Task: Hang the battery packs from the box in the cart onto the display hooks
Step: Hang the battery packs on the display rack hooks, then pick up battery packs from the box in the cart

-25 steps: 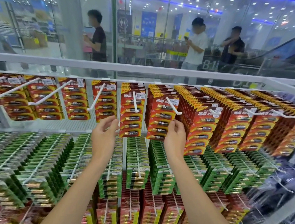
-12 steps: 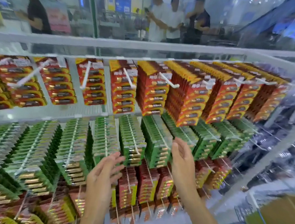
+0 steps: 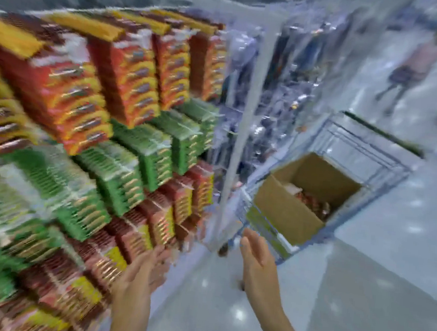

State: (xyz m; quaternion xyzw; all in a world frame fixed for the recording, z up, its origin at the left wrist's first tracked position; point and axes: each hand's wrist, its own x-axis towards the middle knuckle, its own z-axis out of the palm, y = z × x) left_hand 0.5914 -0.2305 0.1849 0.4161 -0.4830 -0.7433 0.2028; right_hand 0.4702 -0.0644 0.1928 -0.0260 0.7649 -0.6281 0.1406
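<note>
Head view, badly blurred: both hands are empty with fingers loosely straight, the left hand beside the lowest hanging rows, the right hand just short of the silver wire cart. The red carded battery packs lie loose in the open brown cardboard box inside it. A hasty grab could let the slick, glossy packs slide from the fingers, and the left hand, so near, might knock the crowded red-and-yellow display packs loose. The packs look flat, thin and plastic-fronted, the box matte and stiff, the cart thin metal rod, and the pale floor hard and shiny.
</note>
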